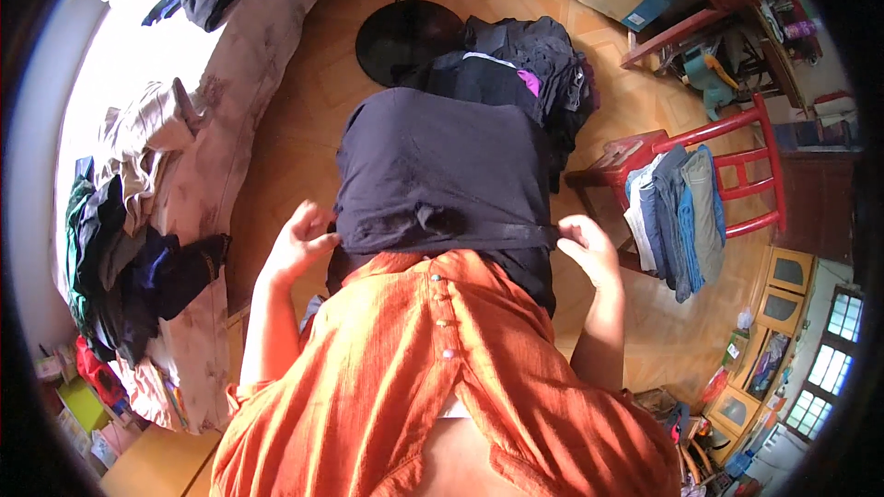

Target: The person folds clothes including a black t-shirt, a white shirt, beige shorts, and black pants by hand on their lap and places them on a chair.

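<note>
Left fingers [311,218] and right fingers [582,228] at opposite edges of a dark garment [442,156], folded clothes [680,212] on a red chair [770,170]

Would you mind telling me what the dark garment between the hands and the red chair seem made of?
Dark garment: probably cotton-like cloth, matte, judging by soft folds without shine.
Red chair: perhaps painted wood, glossy, judging by highlights on smooth bars; metal remains possible.

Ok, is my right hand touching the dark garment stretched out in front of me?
Touching: the head view shows the right hand with its fingertips meeting the right-hand edge of the dark garment.
</note>
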